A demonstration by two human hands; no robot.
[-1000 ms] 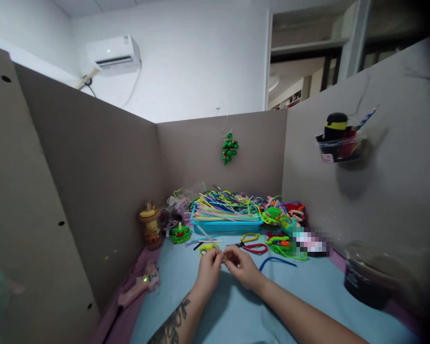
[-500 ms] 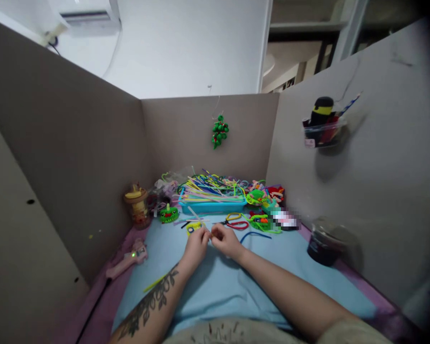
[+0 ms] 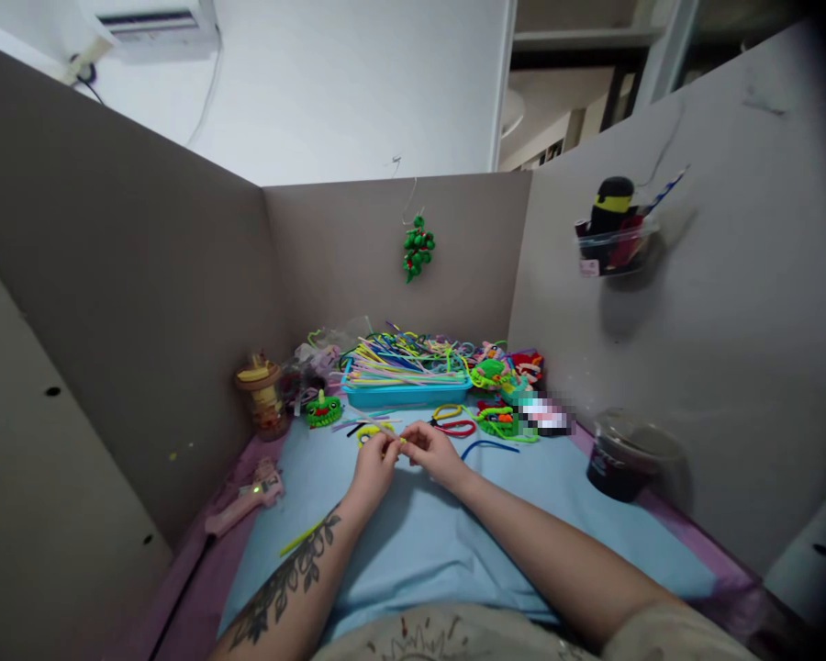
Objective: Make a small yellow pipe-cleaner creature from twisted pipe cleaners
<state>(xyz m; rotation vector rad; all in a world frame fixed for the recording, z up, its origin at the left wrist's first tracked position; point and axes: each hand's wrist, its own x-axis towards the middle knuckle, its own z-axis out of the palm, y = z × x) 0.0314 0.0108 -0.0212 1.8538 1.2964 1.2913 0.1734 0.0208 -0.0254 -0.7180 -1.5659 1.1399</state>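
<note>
My left hand (image 3: 375, 464) and my right hand (image 3: 435, 452) meet above the blue cloth, fingertips pinched close together. A pale pipe cleaner (image 3: 372, 422) sticks out from my left fingers towards the upper left. A small yellowish bit shows between the fingertips of both hands; its shape is too small to make out. Just behind my left hand lies a yellow pipe-cleaner piece (image 3: 364, 433) with an eye-like spot, partly covered. Red-and-yellow-handled scissors (image 3: 458, 427) rest beyond my right hand, and a blue pipe cleaner (image 3: 488, 445) curves beside it.
A blue tray (image 3: 406, 397) heaped with pipe cleaners stands at the back. Green pipe-cleaner figures (image 3: 323, 411) flank it. At left are a tumbler (image 3: 260, 399) and a pink glue gun (image 3: 248, 505); at right, a dark tub (image 3: 619, 464). Grey panels (image 3: 385, 239) enclose the table.
The pale pipe cleaner has tipped from steep to flatter. My right fingers have turned and uncurled slightly at the left fingertips, where the yellowish bit now shows. The view has shifted a little.
</note>
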